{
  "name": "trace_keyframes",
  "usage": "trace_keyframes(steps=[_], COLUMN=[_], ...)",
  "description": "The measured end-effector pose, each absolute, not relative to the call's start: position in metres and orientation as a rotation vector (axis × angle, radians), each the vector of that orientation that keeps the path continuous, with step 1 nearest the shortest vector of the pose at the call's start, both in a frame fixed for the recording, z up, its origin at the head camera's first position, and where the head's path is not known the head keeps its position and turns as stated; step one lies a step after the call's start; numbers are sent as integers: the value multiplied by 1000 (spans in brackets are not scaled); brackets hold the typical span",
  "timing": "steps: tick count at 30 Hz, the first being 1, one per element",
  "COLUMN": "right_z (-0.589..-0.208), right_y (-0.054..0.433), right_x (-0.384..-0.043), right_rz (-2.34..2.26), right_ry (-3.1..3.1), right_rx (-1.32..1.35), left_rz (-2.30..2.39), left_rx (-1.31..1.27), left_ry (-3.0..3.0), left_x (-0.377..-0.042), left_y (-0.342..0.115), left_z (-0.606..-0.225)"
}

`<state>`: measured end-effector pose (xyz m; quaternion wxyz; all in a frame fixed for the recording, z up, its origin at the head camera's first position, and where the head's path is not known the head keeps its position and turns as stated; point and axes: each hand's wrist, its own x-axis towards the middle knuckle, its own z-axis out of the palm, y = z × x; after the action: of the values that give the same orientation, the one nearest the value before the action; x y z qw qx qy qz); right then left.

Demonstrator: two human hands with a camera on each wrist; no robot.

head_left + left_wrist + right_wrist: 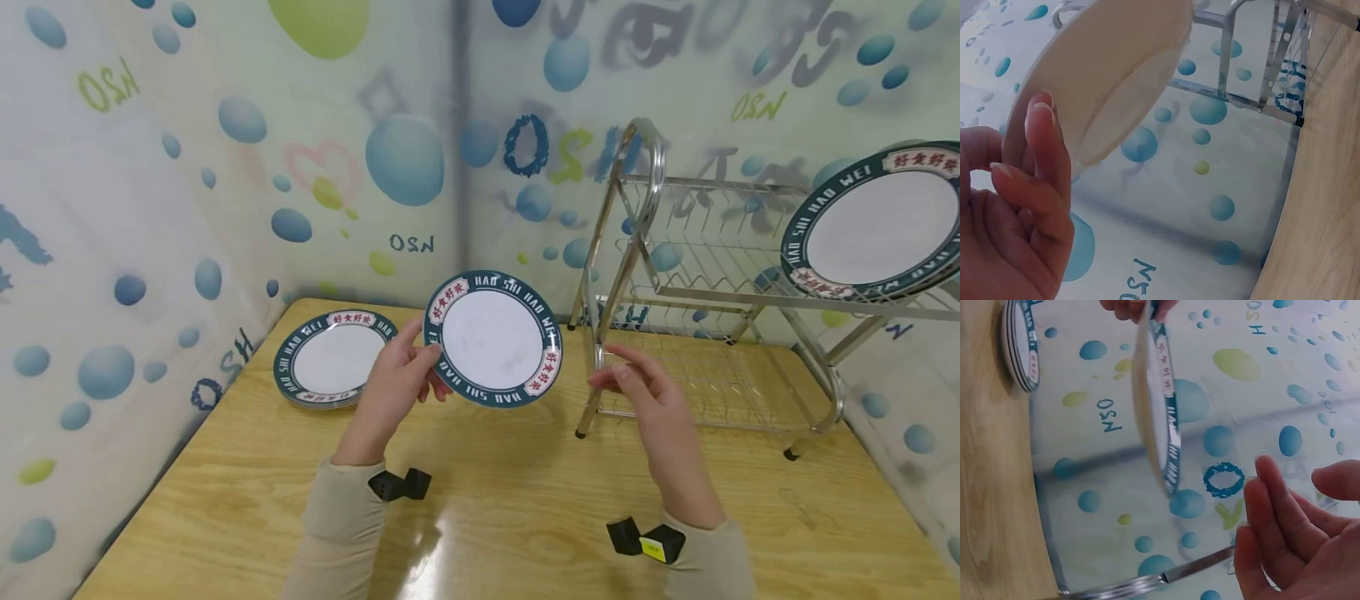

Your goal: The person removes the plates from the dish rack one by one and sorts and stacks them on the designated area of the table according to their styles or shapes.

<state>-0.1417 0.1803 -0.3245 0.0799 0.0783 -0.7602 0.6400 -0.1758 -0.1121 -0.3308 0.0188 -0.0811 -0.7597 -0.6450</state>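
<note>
My left hand [397, 379] pinches the left rim of a white plate [491, 340] with a dark green lettered border, held up over the table and tilted to face me. In the left wrist view the fingers [1047, 144] press against the plate's pale underside [1104, 81]. My right hand [652, 412] is to the right of the plate and apart from it, fingers loosely bent with nothing in them. Behind my left hand, a stack of matching plates [333, 360] lies on the table; the right wrist view shows several stacked rims [1022, 347].
A two-tier metal dish rack [637, 225] stands at the right, its near leg beside my right hand. Matching plates [877, 225] lean on its upper tier. The wooden table [510, 492] meets patterned walls [315, 125] at the back and left.
</note>
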Motion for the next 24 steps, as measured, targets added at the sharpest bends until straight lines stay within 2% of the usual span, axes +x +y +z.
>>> trace_keyframes(steps=[24], right_z=[-307], right_y=[220], right_x=[-130], right_rz=[1884], right_ry=[-2076], right_rx=[78], left_rz=[-1843], left_rx=[-128], left_ry=[-2684], left_x=[-181], left_y=[-113], left_z=[-341])
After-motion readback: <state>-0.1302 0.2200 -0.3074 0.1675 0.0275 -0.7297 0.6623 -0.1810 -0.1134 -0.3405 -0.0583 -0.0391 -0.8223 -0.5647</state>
